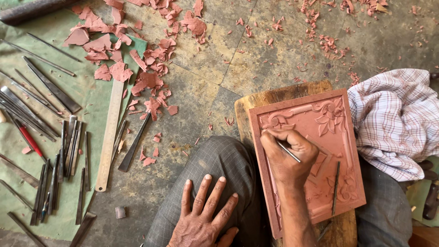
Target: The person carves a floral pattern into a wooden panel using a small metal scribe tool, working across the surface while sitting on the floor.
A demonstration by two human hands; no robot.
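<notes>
While our right hand pinches a thin metal tool against the reddish carved panel, which lies beneath the grip on a wooden block, our left hand rests spread flat on a grey-trousered knee just left of it. A second slim tool lies on the panel, right of the grip. Farther right: checked cloth. Well left, on a worn stone floor: red chips, a ruler, chisels on a green mat.
</notes>
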